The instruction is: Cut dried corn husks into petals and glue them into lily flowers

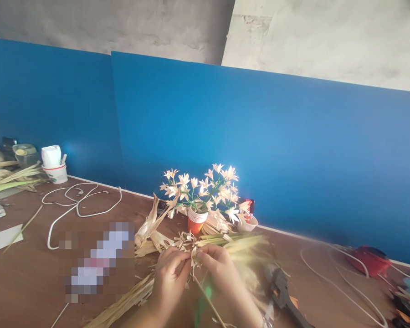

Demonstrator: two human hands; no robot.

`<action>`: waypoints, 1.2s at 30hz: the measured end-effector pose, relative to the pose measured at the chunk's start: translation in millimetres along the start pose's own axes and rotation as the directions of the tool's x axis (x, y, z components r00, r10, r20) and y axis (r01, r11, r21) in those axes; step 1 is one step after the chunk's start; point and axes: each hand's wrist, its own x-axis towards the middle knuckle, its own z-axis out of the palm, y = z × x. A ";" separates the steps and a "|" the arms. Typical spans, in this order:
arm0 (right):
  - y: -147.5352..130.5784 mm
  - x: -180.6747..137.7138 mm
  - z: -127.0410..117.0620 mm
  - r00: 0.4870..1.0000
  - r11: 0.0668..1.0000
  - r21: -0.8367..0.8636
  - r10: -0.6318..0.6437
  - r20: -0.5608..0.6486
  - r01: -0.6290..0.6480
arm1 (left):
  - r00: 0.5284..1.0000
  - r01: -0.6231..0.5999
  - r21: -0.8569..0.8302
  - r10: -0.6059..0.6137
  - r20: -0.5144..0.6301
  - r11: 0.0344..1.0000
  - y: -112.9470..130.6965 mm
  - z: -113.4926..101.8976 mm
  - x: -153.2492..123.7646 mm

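A small pale flower (194, 258), seemingly made of dried corn husk, is between my two hands. My left hand (171, 275) is closed, its thumb and forefinger pinching the flower's left side. From the right, the fingertips of my right hand (222, 269) are closed on the same flower. A thin tan stalk (208, 298) runs from below the flower toward the bottom edge; whether the two are joined I cannot tell. Just beyond my hands, an orange and white cup (196, 222) holds many similar flowers (205, 189) on green stems. Dry husks (152, 228) lie around it.
A dark glue gun (283, 294) lies right of my right forearm. White cables (85, 200) coil at left, near a pixelated object (100, 262). A white cup (248, 223) stands behind the husks. A red item (369, 260) is far right. A blue partition (259, 136) edges the table.
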 end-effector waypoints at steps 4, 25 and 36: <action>1.5 -0.3 -0.1 1.000 0.999 0.031 0.012 0.018 -0.013 | 1.000 0.012 0.003 -0.012 0.009 1.000 0.2 0.1 -0.1; -2.4 -1.7 -7.1 0.999 0.999 -0.043 -0.025 -0.025 0.024 | 0.999 0.016 0.104 -0.013 -0.031 0.994 -1.0 0.2 0.7; 2.9 0.8 -9.9 0.996 0.976 -0.208 -0.073 -0.059 0.059 | 1.000 0.005 0.137 -0.005 0.002 0.991 -3.9 1.7 0.1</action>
